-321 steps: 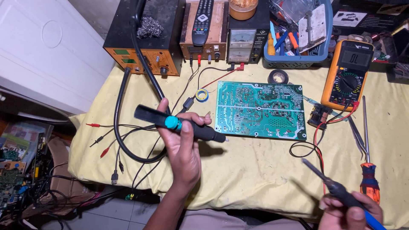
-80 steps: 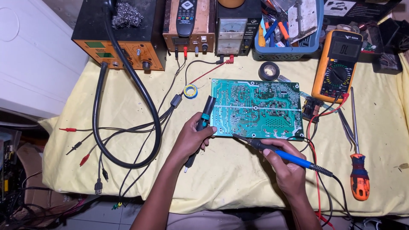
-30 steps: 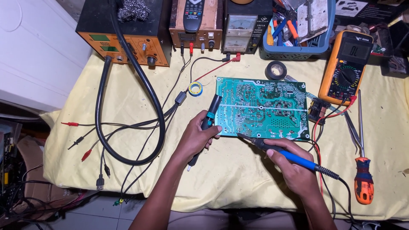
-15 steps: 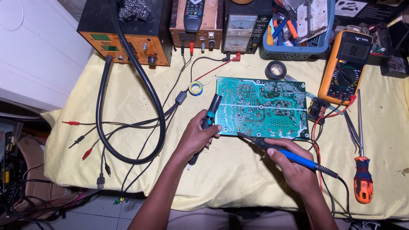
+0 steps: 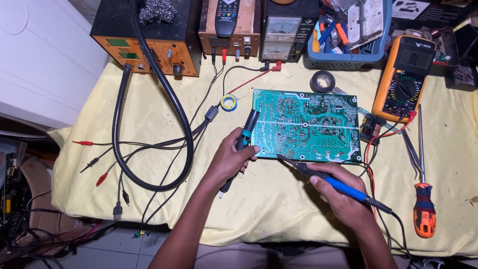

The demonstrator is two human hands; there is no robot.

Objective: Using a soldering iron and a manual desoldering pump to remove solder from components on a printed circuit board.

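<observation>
A green circuit board [image 5: 306, 124] lies solder side up on the yellow cloth [image 5: 279, 199]. My left hand [image 5: 231, 160] grips a black desoldering pump [image 5: 247, 128] with a teal button, its upper end resting at the board's left edge. My right hand [image 5: 341, 197] holds a blue-handled soldering iron [image 5: 328, 179] like a pen. Its tip touches the board's near edge, left of centre. The iron's cord runs off to the lower right.
An orange soldering station [image 5: 147, 37], a wooden box and a meter unit [image 5: 284, 32] line the back. A multimeter [image 5: 406, 77] sits at right, with tweezers [image 5: 416, 149] and an orange screwdriver [image 5: 423, 209]. A thick black hose [image 5: 119, 134] and clip leads lie left. Tape roll [image 5: 322, 80] and solder reel [image 5: 228, 102] sit behind the board.
Ten seconds ago my left hand held the pump left of the board and my right hand was at the lower right. Both now work at the board, barely moving over the last second.
</observation>
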